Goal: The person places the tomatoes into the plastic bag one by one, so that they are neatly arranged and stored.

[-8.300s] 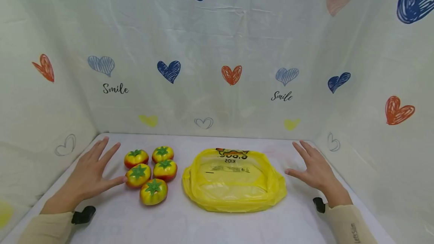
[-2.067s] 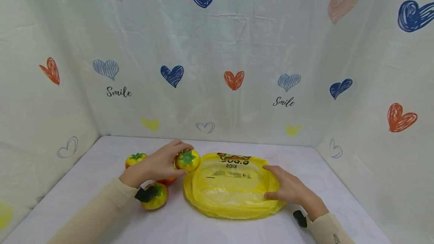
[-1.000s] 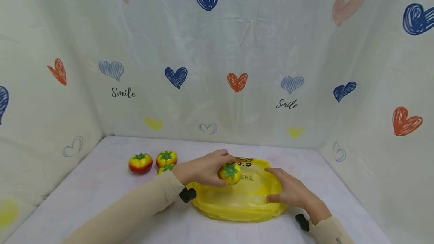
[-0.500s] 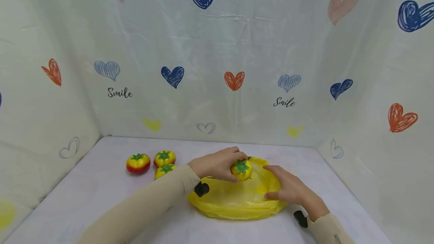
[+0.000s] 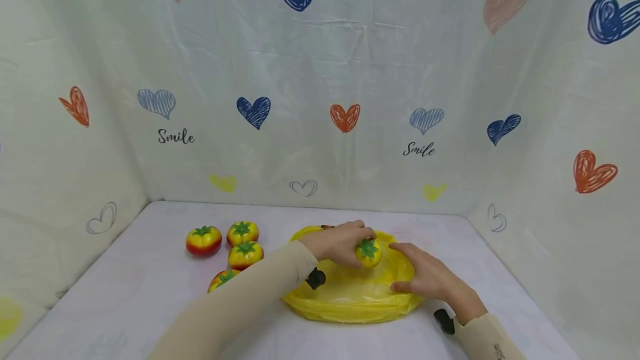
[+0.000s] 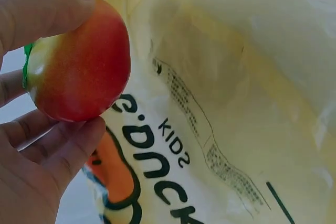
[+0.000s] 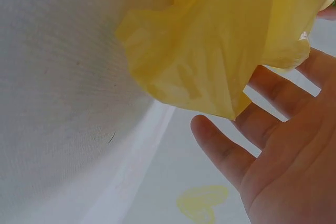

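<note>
My left hand (image 5: 342,243) pinches a yellow-and-red toy tomato (image 5: 369,253) with a green leafy top over the right half of a yellow plastic bag (image 5: 345,293). In the left wrist view, the thumb is above and the fingers are below the toy tomato (image 6: 84,66), with the bag's printed side (image 6: 173,156) beyond it. My right hand (image 5: 432,276) rests at the bag's right end, thumb and fingers spread apart. In the right wrist view, its fingers (image 7: 220,150) are nearly straight, and some are partly hidden behind the bag's yellow folds (image 7: 194,61).
Several more toy tomatoes (image 5: 203,240) sit on the white table (image 5: 125,293) to the left of the bag, the nearest one (image 5: 223,279) partly covered by the left sleeve. A pale curtain (image 5: 300,60) printed with hearts encloses the back and both sides.
My left hand has picked up a toy tomato from the group and carried it rightward over the bag. My right hand has moved left from beside the bag onto its right end.
</note>
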The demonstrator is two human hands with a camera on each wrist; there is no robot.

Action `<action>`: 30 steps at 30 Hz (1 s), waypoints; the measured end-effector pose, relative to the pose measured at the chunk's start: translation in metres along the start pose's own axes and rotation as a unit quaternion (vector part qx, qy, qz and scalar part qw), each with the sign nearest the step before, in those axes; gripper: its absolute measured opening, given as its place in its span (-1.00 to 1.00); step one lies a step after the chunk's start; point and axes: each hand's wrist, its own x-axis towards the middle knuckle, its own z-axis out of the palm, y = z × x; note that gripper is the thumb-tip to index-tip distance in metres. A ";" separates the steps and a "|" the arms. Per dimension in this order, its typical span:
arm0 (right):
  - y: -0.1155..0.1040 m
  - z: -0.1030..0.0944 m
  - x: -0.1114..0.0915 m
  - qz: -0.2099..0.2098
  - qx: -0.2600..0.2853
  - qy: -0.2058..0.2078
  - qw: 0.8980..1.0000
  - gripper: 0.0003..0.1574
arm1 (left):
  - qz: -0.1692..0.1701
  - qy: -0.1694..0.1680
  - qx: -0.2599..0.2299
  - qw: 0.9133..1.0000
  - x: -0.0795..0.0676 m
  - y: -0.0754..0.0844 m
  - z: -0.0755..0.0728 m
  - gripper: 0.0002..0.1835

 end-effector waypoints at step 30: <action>0.001 0.000 0.001 -0.006 0.007 -0.004 1.000 0.02 | -0.042 -0.022 0.066 0.997 0.021 0.003 0.017 -0.34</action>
